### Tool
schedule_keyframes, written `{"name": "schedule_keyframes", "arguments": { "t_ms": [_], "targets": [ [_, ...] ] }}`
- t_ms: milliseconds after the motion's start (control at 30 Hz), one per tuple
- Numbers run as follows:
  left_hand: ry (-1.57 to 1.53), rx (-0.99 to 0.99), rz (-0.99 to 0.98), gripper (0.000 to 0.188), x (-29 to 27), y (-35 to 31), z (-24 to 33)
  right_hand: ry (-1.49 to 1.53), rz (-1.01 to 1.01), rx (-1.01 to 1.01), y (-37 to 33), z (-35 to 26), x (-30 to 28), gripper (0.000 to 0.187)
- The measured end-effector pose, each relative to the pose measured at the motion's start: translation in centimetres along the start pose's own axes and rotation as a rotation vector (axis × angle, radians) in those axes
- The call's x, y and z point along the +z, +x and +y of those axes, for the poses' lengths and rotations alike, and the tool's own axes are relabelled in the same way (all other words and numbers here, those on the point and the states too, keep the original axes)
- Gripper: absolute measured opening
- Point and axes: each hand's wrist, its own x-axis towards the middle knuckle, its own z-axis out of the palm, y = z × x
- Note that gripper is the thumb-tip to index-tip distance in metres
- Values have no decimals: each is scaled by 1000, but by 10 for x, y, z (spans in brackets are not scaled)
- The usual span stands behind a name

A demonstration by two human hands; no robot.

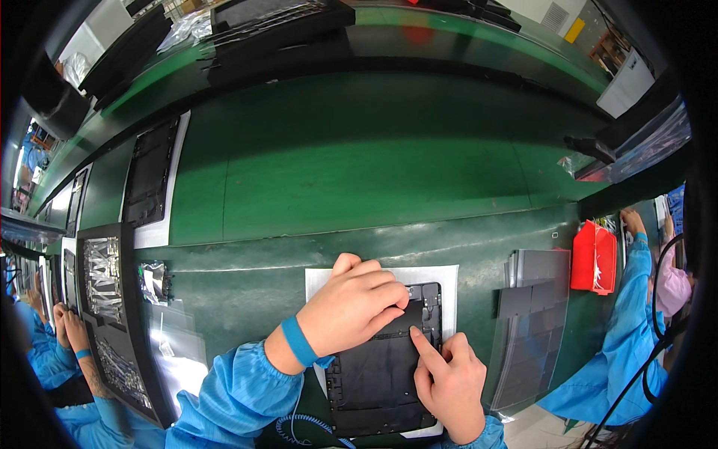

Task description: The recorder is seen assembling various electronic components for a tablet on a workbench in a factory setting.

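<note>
A black tablet-like housing lies on a white sheet in front of me, with small parts along its edges. My left hand, wearing a blue wrist strap, is over its upper part. Its fingers are curled together near a dark flat piece; what they pinch, if anything, is hidden. My right hand rests at the housing's right side. Its index finger is stretched out with the tip on the dark surface, thumb apart, other fingers bent, nothing visible held.
Left stands a black tray of small parts beside clear plastic sheets. At right lie dark film sheets and a red bin. Another housing lies on the green belt. Co-workers' arms show at both sides.
</note>
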Motion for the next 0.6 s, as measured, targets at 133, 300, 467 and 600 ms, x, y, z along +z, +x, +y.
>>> {"name": "schedule_keyframes", "arguments": {
  "t_ms": [133,300,467,600],
  "targets": [
    [10,32,27,11,4,-1,-2,2,6,-7,1,0,-1,59],
    [14,47,28,9,6,-2,-2,-16,35,-14,-1,1,1,58],
    [39,43,31,9,8,-5,-5,14,25,-5,2,-5,0,53],
    [12,56,80,9,13,-5,-6,15,11,27,1,-6,-2,49]
  ]
}}
